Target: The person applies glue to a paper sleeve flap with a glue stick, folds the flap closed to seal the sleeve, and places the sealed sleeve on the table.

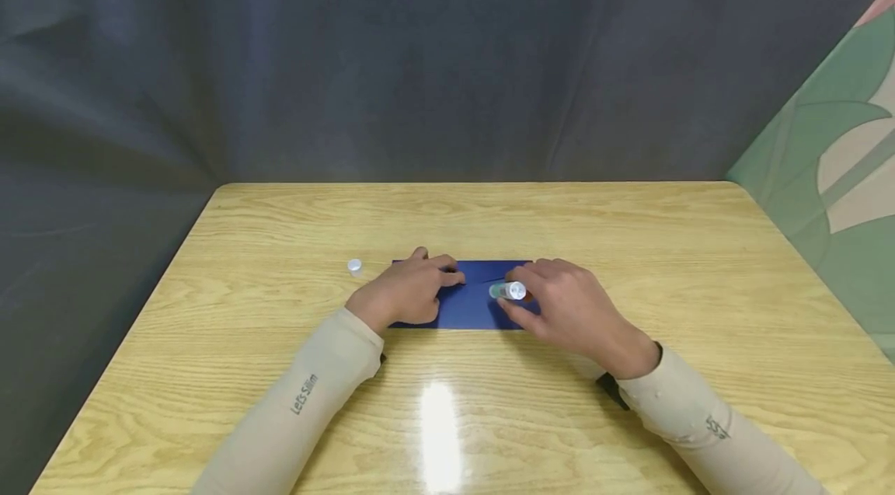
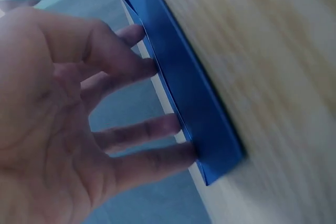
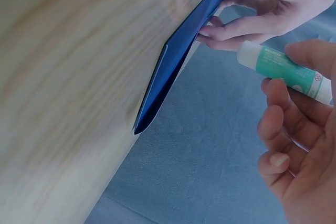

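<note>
Paper (image 1: 464, 312), dark blue and folded, lies on the wood-grain table (image 1: 280, 246) in the head view, partly beneath both hands. The left hand (image 1: 412, 291) rests over its left part, with nothing clasped in its grip. The right hand (image 1: 569, 305) holds a glue stick (image 1: 505, 291) over the right part, its grip closed around the tube. A small white cap (image 1: 355, 266) stands apart on the table, left of the paper; judging by it, the uncapping is done.

In the left wrist view, the left fingers (image 2: 157, 165) are extended and touch the paper along the edge of its upper layer, which suggests steadying rather than grasping. The glue stick shows at the upper corner, clear of the paper.

In the right wrist view, thumb and fingers pinch the glue stick, one pale end turned toward the left hand. At the paper's nearer end the layers gape instead of lying flat together. The folding looks made, then, but the bonding seems unfinished: whether any glue is spread cannot be told, and closing the layers and recapping appear to remain.
</note>
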### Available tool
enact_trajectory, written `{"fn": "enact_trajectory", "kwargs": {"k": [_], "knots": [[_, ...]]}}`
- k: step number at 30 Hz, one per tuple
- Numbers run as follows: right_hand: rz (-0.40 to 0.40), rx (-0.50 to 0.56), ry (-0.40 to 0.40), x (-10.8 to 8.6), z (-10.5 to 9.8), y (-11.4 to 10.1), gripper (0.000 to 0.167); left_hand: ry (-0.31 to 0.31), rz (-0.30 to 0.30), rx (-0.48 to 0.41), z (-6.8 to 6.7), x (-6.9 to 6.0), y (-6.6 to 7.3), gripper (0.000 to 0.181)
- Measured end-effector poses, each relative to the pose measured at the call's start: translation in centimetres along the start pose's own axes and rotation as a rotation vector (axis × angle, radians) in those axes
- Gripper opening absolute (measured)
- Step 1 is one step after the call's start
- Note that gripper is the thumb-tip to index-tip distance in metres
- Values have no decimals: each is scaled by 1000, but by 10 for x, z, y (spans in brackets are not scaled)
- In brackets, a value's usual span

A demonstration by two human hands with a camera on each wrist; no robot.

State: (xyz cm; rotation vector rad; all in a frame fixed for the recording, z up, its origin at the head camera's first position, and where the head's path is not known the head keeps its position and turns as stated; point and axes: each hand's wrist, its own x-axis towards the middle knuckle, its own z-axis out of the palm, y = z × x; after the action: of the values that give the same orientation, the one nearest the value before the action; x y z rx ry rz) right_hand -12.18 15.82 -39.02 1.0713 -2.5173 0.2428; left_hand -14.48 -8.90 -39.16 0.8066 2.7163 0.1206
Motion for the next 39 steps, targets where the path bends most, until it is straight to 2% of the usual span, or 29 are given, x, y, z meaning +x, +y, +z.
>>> {"fn": "enact_trajectory", "kwargs": {"k": [5, 10, 13, 17, 20, 26, 30, 35, 39], "knots": [[-2, -3, 3, 1, -1, 0, 29, -14, 29, 31, -1, 0, 7, 51], [-6, -1, 9, 1, 0, -1, 28, -25, 23, -15, -1, 2, 10, 49], [1, -2, 4, 0, -1, -1, 29, -13, 31, 8, 0, 5, 11, 51], [12, -6, -7, -2, -3, 0, 29, -12, 57, 84, 1, 11, 15, 51], [18, -7, -10, -5, -4, 1, 28, -24, 47, 110, 0, 13, 18, 48], [35, -14, 20, -13, -6, 6, 27, -30, 35, 52, -1, 16, 20, 49], [34, -17, 19, -17, -8, 10, 28, -16, 31, 53, 0, 18, 21, 50], [28, -12, 15, -18, -10, 11, 26, -15, 3, 79, -2, 21, 30, 53], [24, -14, 25, -19, -10, 12, 25, -12, 9, 75, -2, 26, 34, 52]]}}
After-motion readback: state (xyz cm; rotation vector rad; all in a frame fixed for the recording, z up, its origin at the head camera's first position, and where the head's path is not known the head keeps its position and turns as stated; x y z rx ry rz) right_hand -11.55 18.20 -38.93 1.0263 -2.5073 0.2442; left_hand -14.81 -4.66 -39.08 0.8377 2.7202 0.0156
